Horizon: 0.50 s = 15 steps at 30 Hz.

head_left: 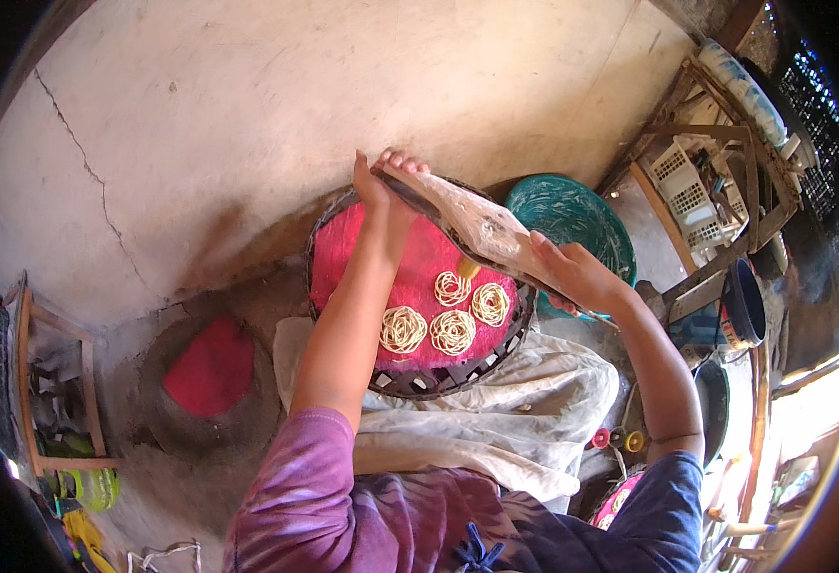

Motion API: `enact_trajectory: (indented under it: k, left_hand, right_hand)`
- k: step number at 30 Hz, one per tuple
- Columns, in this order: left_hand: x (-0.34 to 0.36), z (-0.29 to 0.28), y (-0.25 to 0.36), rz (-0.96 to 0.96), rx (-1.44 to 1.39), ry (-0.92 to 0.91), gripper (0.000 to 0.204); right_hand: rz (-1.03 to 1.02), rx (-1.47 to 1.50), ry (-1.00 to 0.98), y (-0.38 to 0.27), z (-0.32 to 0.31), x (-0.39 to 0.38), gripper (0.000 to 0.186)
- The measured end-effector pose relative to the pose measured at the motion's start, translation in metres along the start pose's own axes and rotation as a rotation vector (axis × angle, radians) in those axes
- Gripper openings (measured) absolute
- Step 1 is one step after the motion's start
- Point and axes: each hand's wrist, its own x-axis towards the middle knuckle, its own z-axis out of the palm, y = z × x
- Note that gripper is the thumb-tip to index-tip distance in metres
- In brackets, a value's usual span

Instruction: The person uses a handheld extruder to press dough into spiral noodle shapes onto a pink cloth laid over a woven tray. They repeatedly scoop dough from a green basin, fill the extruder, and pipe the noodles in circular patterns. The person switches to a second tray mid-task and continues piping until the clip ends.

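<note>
Both my hands grip a long, pale wooden hand press (484, 227) smeared with dough, tilted across the work from upper left to lower right. My left hand (388, 186) is closed round its far left end, fingers curled over the edge. Round its near right end my right hand (580, 275) is wrapped. Below lies a round woven basket (410, 384) covered with a red cloth (351, 258). On the cloth sit several nests of thin, cream-coloured dough strands (452, 331). A yellowish piece (467, 268) shows under the press, close to the smallest nest; its lower end is hard to make out.
Behind the basket on the right stands a green basin (572, 215) with white residue. A pale cloth (553, 377) covers my lap. To the left is a round dark tray (167, 420) with red cloth. A cracked wall (248, 115) rises close behind; a wooden rack (749, 143) stands right.
</note>
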Motion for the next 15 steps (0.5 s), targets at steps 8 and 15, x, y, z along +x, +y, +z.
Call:
enact_trajectory:
  k: [8,15]
  left_hand:
    - [-0.010,-0.011,0.009,0.050,0.103,-0.052,0.044]
    - [0.006,-0.054,-0.014,-0.113,-0.186,-0.135,0.056]
  right_hand:
    - [-0.002,0.081,-0.067,0.007,0.017,-0.004,0.076]
    - [-0.071,0.363,-0.322,0.045,0.003,0.012,0.082]
